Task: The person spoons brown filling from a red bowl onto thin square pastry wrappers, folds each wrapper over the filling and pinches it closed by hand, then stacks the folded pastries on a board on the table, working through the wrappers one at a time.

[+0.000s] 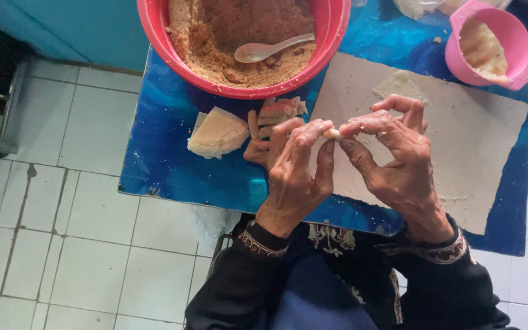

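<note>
My left hand [294, 165] and my right hand [392, 153] meet above the blue table [166, 159], pinching a small pale piece of dough [333, 133] between their fingertips. Most of the piece is hidden by my fingers. Just left of my left hand lies a folded, filled dough pastry [218, 132]. Beyond my hands stands a big red bowl [160, 36] of brown crumbly filling [239, 36] with a pale spoon [270, 49] lying in it.
A pale rolled-out dough sheet [472, 134] covers the right half of the table, with a cut dough piece [399, 85] on it. A pink cup [514, 36] holding pale dough stands at the back right. White floor tiles [62, 244] lie to the left.
</note>
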`<state>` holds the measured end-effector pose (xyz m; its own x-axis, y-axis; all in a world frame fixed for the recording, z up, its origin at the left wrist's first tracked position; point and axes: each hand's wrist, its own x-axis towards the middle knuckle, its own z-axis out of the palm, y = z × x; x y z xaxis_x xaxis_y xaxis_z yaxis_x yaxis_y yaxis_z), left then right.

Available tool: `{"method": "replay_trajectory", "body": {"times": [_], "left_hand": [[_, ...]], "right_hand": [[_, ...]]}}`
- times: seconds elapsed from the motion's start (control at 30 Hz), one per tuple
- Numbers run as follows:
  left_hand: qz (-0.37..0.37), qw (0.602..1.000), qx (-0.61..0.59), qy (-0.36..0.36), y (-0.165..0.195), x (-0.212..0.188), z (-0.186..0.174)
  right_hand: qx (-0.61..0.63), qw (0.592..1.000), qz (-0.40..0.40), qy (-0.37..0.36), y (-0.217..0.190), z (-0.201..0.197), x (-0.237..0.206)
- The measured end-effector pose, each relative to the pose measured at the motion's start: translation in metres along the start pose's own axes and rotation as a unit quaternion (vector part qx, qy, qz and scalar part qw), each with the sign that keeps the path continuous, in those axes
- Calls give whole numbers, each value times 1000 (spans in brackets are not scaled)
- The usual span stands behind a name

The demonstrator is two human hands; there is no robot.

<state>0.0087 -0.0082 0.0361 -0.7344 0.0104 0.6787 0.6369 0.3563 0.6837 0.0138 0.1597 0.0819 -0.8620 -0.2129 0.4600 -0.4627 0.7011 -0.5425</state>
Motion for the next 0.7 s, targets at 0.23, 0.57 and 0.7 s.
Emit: {"method": "replay_trajectory", "body": {"times": [0.23,0.57,0.7], "left_hand": [[33,999,-19,-31,0,1,7],[23,999,-20,-45,2,-1,12],[31,998,-29,-50,0,-2,14]], "right_hand": [[55,998,3,13,13,-6,-12],[144,986,84,-4,23,-6,-26],[144,987,78,-1,24,-6,-26]]}}
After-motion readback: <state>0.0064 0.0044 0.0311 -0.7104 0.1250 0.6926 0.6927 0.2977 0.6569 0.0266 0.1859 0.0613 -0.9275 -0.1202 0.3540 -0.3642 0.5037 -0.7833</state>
